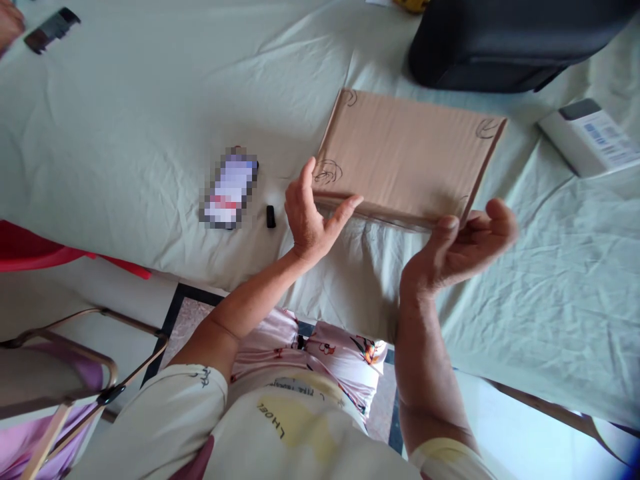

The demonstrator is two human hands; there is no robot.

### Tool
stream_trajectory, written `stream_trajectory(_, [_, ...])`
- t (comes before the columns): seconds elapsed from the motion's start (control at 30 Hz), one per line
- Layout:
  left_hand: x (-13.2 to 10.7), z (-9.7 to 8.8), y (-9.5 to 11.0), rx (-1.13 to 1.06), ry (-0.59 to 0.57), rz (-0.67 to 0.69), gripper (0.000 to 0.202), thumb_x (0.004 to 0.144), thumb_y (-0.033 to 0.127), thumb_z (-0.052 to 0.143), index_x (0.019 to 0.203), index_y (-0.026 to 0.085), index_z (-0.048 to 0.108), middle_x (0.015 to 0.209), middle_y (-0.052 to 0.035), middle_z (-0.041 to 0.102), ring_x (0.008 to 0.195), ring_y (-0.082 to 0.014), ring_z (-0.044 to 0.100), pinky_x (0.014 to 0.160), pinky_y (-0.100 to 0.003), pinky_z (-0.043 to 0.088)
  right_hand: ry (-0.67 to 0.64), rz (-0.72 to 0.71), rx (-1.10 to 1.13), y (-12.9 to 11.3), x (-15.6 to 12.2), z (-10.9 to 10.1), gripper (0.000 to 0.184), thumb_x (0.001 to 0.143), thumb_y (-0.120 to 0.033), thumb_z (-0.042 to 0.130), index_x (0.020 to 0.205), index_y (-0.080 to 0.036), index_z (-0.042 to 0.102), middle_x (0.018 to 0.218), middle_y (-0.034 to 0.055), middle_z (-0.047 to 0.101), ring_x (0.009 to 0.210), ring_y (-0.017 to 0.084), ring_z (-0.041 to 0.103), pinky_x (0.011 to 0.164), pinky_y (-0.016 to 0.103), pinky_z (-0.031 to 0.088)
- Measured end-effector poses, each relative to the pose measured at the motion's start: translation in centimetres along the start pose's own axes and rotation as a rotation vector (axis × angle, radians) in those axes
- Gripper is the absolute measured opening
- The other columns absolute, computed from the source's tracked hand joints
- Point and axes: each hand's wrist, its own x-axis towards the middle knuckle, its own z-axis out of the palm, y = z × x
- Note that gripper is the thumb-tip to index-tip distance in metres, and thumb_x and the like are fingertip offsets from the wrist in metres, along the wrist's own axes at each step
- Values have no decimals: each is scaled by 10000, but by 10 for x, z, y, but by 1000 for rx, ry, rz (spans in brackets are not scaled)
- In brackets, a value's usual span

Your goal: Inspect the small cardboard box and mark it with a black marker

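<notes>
A flat brown cardboard box [407, 153] with pen scribbles at its corners lies on the pale green cloth of the table [150, 133]. My left hand [313, 213] has its fingers spread and touches the box's near left edge with thumb and fingertips. My right hand [463, 243] is cupped under the near right corner, thumb on the edge, fingers curled round the side. Both hands bear on the box's near edge, which looks slightly lifted.
A phone [230, 189] and a small black cap [271, 216] lie left of the box. A black bag [505, 40] sits behind it, a white device [590, 137] at the right. Another person's hand [9, 23] and a dark object [50, 30] are far left. A chair [60, 373] stands below.
</notes>
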Motion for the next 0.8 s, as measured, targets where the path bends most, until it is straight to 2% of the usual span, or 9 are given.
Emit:
stream_trajectory(0.1, [3, 0, -5, -3, 6, 11, 943, 996, 815, 568, 1730, 302, 272, 1736, -169, 479, 1697, -389, 391, 1413, -646, 313, -3, 21, 29, 7, 6, -1, 458, 1035, -624, 508, 1325, -269, 535, 1215, 143, 567, 1126, 315, 636, 999, 546, 582])
stream_trajectory(0.23, [5, 3, -13, 16, -13, 13, 837, 1065, 771, 450, 1744, 322, 252, 1720, -154, 507, 1670, -358, 436, 1380, -617, 378, -68, 69, -17, 15, 9, 0, 428, 1058, -610, 468, 1319, -282, 554, 1216, 138, 602, 1124, 310, 654, 1019, 563, 590])
stream_trajectory(0.43, [9, 4, -32, 37, -12, 41, 757, 1108, 736, 292, 1745, 328, 256, 1742, -146, 478, 1605, -300, 518, 1313, -508, 474, -49, 43, 79, 18, 11, 1, 394, 981, -568, 592, 1244, -275, 609, 1091, 67, 618, 958, 230, 661, 880, 450, 601])
stream_trajectory(0.53, [15, 3, -44, 50, -41, 31, 740, 1103, 743, 328, 1680, 282, 373, 1629, -167, 577, 1526, -289, 588, 1277, -481, 507, -137, 107, 21, 18, 15, -2, 379, 879, -438, 688, 1213, -269, 631, 1050, 23, 664, 884, 183, 668, 796, 373, 600])
stream_trajectory(0.6, [20, 2, -51, 48, -69, 13, 689, 1094, 737, 401, 1595, 270, 470, 1525, -167, 644, 1461, -285, 632, 1247, -472, 533, -201, 150, -57, 20, 16, -4, 368, 825, -341, 689, 1181, -261, 644, 1036, 15, 698, 886, 180, 693, 772, 353, 601])
stream_trajectory(0.7, [28, 0, -59, 49, -126, -27, 621, 1073, 721, 502, 1463, 242, 564, 1391, -164, 697, 1350, -281, 687, 1179, -461, 578, -279, 186, -164, 26, 17, -6, 396, 786, -248, 660, 1182, -258, 655, 1048, 25, 743, 926, 203, 727, 800, 382, 617])
stream_trajectory(0.8, [33, -2, -64, 79, -158, -25, 637, 1046, 764, 521, 1337, 205, 613, 1295, -166, 722, 1255, -280, 721, 1114, -453, 613, -351, 191, -249, 32, 17, -6, 384, 760, -192, 641, 1137, -262, 669, 997, 17, 762, 894, 206, 708, 879, 428, 613])
